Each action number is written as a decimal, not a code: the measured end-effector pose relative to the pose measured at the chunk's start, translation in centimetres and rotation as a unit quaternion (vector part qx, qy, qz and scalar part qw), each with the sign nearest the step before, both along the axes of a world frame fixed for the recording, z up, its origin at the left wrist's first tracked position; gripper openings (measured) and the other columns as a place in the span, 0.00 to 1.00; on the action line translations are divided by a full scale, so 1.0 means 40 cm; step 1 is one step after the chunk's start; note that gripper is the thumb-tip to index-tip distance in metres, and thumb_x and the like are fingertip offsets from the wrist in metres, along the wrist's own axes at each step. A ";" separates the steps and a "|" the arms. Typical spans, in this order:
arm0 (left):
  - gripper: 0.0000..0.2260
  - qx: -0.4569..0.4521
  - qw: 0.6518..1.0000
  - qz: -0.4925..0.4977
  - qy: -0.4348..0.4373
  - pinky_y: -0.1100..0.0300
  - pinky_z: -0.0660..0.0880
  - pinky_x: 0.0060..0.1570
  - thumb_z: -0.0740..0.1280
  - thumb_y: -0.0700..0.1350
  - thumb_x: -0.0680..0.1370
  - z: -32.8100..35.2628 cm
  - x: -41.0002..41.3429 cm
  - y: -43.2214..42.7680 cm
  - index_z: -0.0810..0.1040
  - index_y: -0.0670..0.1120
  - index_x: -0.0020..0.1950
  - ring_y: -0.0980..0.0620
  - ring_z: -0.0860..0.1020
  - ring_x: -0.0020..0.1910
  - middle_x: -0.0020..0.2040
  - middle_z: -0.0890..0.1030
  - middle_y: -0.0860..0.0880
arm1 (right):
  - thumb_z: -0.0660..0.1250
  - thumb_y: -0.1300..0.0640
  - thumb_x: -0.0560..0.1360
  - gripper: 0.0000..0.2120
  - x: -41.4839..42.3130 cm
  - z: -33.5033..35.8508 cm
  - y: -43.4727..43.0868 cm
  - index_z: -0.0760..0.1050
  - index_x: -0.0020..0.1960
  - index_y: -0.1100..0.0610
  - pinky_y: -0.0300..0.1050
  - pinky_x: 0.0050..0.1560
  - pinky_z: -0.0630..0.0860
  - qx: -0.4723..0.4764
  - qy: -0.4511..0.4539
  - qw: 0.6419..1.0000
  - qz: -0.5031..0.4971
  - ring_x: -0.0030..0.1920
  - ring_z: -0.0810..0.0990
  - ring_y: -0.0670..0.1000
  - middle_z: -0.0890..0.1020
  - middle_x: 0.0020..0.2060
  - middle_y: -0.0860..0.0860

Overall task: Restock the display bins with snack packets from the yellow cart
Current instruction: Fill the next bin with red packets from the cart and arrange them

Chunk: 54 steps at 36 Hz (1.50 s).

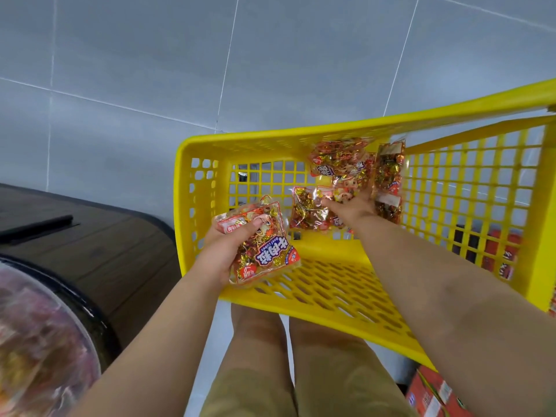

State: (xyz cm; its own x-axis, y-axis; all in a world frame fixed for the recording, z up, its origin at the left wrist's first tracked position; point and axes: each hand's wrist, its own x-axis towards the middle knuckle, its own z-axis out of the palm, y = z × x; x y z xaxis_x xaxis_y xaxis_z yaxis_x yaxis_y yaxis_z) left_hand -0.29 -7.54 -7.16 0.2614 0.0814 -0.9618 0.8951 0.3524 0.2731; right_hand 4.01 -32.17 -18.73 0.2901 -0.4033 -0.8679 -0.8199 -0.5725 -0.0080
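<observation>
Your left hand [230,251] gripped one beef-cube packet [264,246] at the near corner of the yellow cart [270,136] while your right hand [353,206] lay among the loose packets [310,210] inside, its grip too blurred to tell, so pinching one packet's edge would have lifted it cleanly.

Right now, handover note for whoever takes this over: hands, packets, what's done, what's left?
Left hand holds a snack packet at the near left corner of the yellow cart.
Right hand is down in the cart on loose packets; grip unclear, blurred.
Done: one packet in hand.
Left: carry it to the display bin at lower left, then move the remaining packets.
</observation>
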 end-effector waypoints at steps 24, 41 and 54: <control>0.31 0.028 0.997 0.039 -0.065 0.38 0.78 0.51 0.79 0.47 0.59 0.192 -0.046 0.010 0.77 0.45 0.60 0.39 0.83 0.48 0.50 0.84 0.40 | 0.77 0.64 0.65 0.35 -0.184 0.319 0.018 0.64 0.66 0.60 0.56 0.61 0.73 0.178 -0.109 0.929 -0.305 0.56 0.78 0.57 0.78 0.56 0.57; 0.24 0.089 0.949 0.276 -0.122 0.45 0.81 0.42 0.78 0.42 0.67 0.468 -0.395 0.181 0.76 0.42 0.61 0.40 0.84 0.45 0.49 0.84 0.40 | 0.69 0.69 0.71 0.32 -0.165 0.637 0.300 0.62 0.72 0.60 0.60 0.52 0.78 0.358 -0.076 0.918 -0.151 0.53 0.81 0.61 0.79 0.58 0.62; 0.24 0.149 0.909 0.371 -0.114 0.50 0.81 0.39 0.81 0.46 0.61 0.553 -0.902 0.452 0.76 0.47 0.53 0.43 0.84 0.42 0.46 0.85 0.43 | 0.63 0.72 0.73 0.12 -0.525 0.730 0.697 0.72 0.55 0.63 0.57 0.46 0.79 0.423 -0.061 0.903 -0.039 0.40 0.79 0.59 0.79 0.45 0.62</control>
